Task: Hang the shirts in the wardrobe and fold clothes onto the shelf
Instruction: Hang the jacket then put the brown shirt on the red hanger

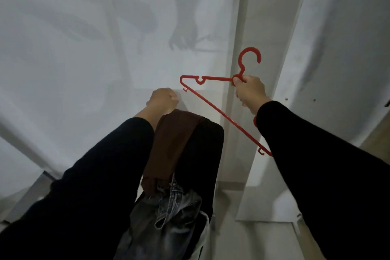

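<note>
Right hand (250, 93) is pinching a red hanger (223, 116) at its neck; left hand (163, 100) is fisted, with clothes (179, 154) slung over its forearm.

The right thumb and fingers are clamping just under the hook, arm raised, hanger tilting down toward the sleeve. The left fingers are curling tight — whether they are holding anything I cannot tell — wrist lifted before the pale wardrobe panel (84, 48). To do this well, I judge the left hand should be freeing one shirt from the brown, black and denim pile — then feeding the hanger through its collar.
</note>
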The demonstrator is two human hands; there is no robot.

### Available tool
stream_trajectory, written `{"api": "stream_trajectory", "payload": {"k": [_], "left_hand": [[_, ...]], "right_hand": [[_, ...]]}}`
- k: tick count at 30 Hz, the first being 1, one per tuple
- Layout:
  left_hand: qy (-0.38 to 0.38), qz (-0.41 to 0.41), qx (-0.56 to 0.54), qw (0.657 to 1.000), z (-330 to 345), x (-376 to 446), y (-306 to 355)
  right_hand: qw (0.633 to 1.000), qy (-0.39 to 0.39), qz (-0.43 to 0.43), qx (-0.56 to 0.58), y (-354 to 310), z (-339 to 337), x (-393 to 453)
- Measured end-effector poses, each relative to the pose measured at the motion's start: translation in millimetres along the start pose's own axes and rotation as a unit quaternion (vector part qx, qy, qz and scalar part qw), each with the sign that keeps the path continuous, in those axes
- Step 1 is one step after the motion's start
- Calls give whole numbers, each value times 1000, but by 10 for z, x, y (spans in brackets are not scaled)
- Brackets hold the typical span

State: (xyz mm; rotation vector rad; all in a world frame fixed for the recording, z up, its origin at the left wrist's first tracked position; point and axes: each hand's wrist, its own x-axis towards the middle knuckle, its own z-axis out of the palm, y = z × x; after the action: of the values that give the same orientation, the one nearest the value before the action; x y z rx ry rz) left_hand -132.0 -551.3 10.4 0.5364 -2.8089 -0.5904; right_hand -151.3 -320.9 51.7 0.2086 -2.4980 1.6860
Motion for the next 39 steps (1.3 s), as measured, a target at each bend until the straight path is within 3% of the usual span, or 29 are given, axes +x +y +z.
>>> {"api": "stream_trajectory", "payload": {"k": [4, 9, 18, 25, 30, 32, 35, 38, 39], "left_hand": [[-79, 3, 73, 994, 287, 252, -94], [-117, -49, 85, 988, 679, 746, -212], [-68, -190, 71, 977, 1144, 1323, -405], [-35, -162, 76, 983, 1198, 1510, -492], [19, -181, -70, 981, 1190, 1373, -455], [45, -217, -163, 962, 1104, 1330, -436], [80, -286, -300, 906, 905, 1317, -483], [111, -316, -446, 830, 599, 1224, -511], [119, -315, -513, 790, 491, 1169, -509]], "right_hand": [[1000, -2, 12, -17, 86, 197, 311], [999, -14, 24, -29, 255, 373, 829], [994, -85, 33, -56, 619, 867, 1688], [988, -128, 62, -56, 888, 1269, 1899], [987, -131, 84, -51, 870, 1365, 1850], [987, -127, 84, -48, 790, 1368, 1809], [990, -108, 81, -44, 664, 1348, 1690], [993, -84, 77, -21, 517, 1297, 1501], [994, -75, 77, -13, 460, 1264, 1424]]}}
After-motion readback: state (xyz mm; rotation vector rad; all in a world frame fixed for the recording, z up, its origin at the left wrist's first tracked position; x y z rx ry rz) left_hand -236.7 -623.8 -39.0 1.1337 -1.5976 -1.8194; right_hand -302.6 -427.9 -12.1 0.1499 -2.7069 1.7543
